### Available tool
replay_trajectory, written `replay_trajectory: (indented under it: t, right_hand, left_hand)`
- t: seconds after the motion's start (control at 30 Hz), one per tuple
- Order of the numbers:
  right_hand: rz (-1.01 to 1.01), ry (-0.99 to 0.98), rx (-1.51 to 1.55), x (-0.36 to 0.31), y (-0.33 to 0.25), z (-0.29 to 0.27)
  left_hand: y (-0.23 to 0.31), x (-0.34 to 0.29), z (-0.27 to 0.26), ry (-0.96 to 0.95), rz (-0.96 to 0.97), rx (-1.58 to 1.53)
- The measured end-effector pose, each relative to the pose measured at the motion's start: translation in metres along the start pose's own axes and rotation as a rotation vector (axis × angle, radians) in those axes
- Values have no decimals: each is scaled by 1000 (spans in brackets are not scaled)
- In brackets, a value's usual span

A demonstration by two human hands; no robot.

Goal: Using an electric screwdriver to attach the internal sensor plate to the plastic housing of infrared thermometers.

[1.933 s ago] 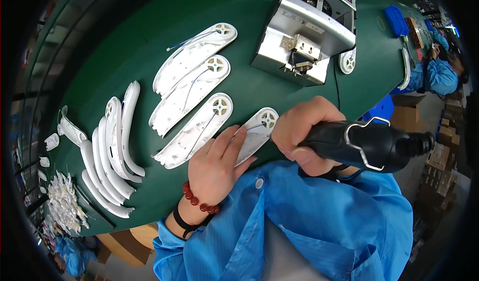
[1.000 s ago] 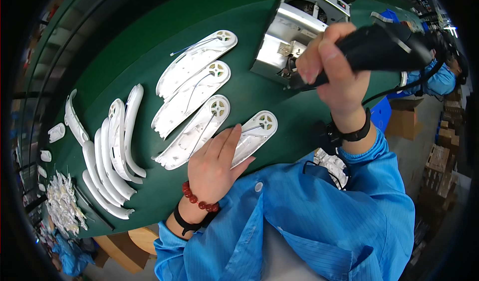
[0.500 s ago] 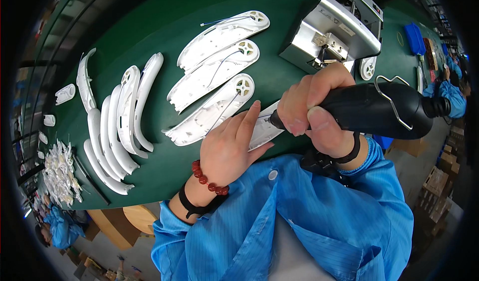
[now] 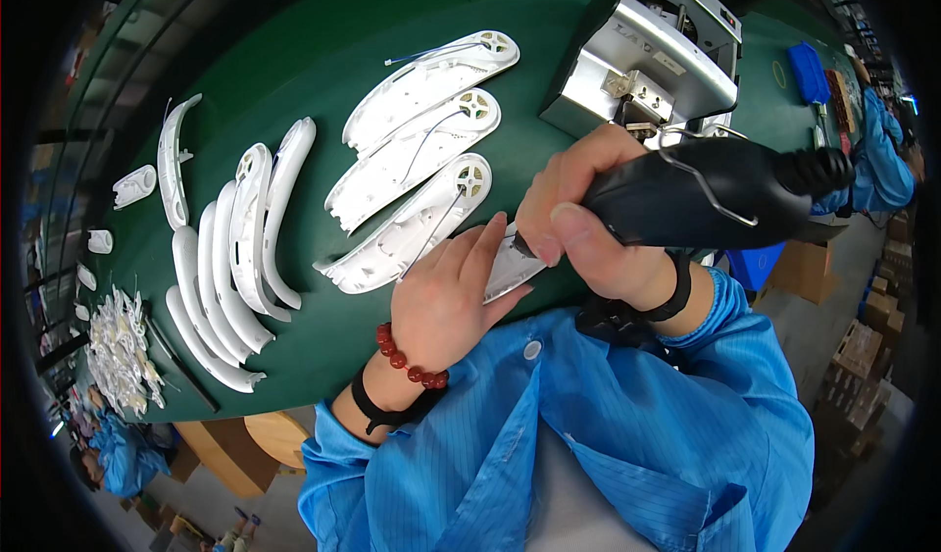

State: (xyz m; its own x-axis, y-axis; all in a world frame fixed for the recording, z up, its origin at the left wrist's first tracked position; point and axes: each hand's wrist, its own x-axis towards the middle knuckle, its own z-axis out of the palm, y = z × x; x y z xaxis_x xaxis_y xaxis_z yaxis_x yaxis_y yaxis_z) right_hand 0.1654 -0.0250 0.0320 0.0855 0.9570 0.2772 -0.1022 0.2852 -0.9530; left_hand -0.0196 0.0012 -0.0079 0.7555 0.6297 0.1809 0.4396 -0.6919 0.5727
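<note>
Black plastic in the right hand [image 4: 583, 219]?

Yep. Smooth, fat-bodied tool [image 4: 691, 197], ribbed collar at the back, bent metal wire hanger [image 4: 723, 202] on top. Fingers and thumb are wrapped round its narrow end, which points at the white shell [image 4: 507, 276].

Left hand [image 4: 446, 297]?

On that same shell, palm down. Fingers nearly straight and close together, thumb held apart, shell showing in the gap. Can't tell if it's pinching. Red round-bead bracelet [image 4: 402, 361] on the wrist.

Where's the shell exactly?

Between both hands, flat on the green table [image 4: 534, 165]. Its lower part is under the left fingers, the far end hidden by the right hand. Tool tip is hidden too; can't confirm contact.

Next out?

Three matching shells [image 4: 407, 228] just beyond the left fingertips: glossy white, hollow, long with one rounded end. Each has a spoked round disc and a thin wire. Farther left, curved white covers [image 4: 221, 273] sit close side by side, then a tangled heap of small white parts [image 4: 123, 351] and a slim dark rod [image 4: 181, 366].

Any labels?

Lettering and a small plate on the boxy silver metal machine [image 4: 647, 72], beyond the right hand. Nothing I'd transcribe.
</note>
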Motion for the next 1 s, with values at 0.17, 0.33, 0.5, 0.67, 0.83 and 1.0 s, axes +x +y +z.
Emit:
replay_trajectory:
  t: [0.17,0.33,0.5,0.67,0.83,1.0]
  right_hand:
    - [40,145,211,-4,-1,13]
    - [36,8,433,-9,-24,-7]
    - [-249,309,269,-27,-24,-46]
    - [-155,369,72,-65,1,-56]
    - [-153,435,11,-63,1,-50]
    - [-198,444,64,-65,2,-56]
  left_hand:
    - [0,0,-3,-15,43,0]
    - [7,-2,-31,-135,43,-71]
    - [-11,23,-133,-166,72,75]
    - [-98,140,-145,167,71,383]
    - [-184,188,-122,115,-89,419]
    - [-207,152,-176,108,-709,751]
